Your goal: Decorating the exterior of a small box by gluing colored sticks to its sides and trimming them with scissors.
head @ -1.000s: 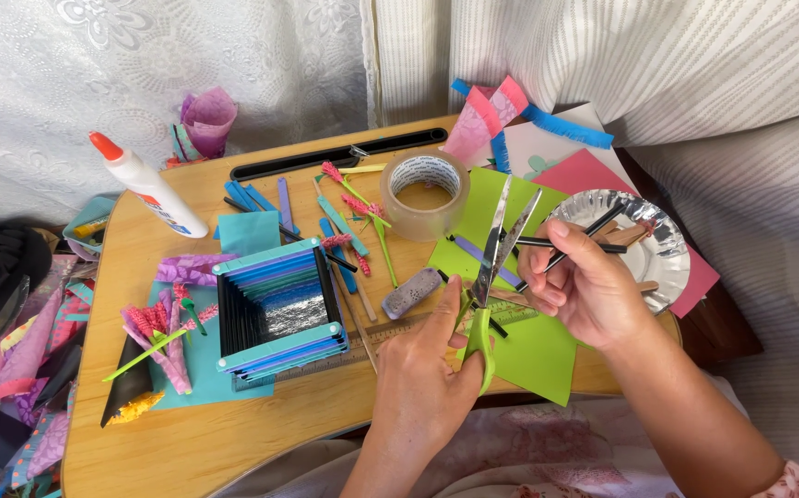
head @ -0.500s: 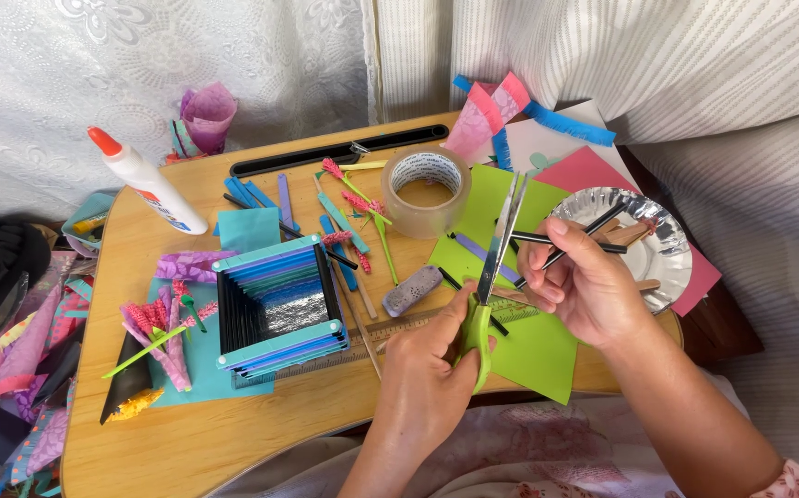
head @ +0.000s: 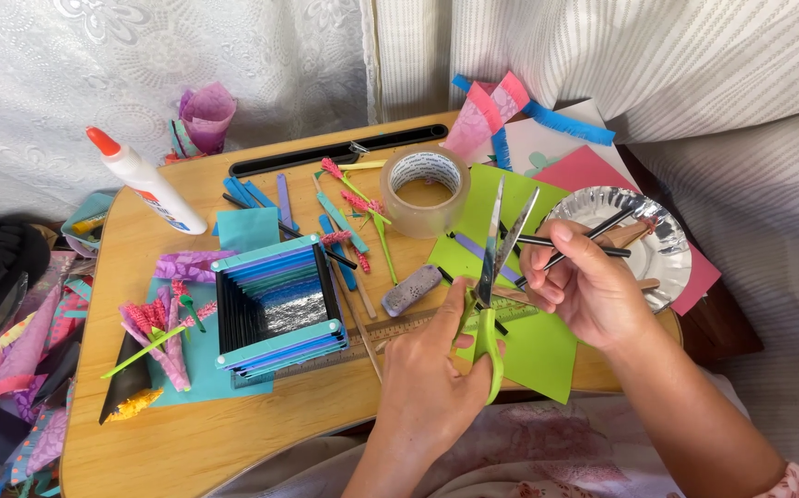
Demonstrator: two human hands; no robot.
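The left hand [head: 427,387] grips green-handled scissors [head: 490,304], fingers wrapped through the loops, blades parted in a narrow V pointing far; the right hand [head: 588,290] pinches a thin black stick [head: 602,231] between thumb and fingertips, the other fingers curled shut; the stick runs out right of the fingers toward a foil plate [head: 671,249], its near-left end just beside the open blades; both hands hover over green paper [head: 538,341] on the wooden lap tray [head: 233,433]; a roll of clear tape [head: 425,189] sits farther left, beside a blue layered paper frame [head: 279,309].
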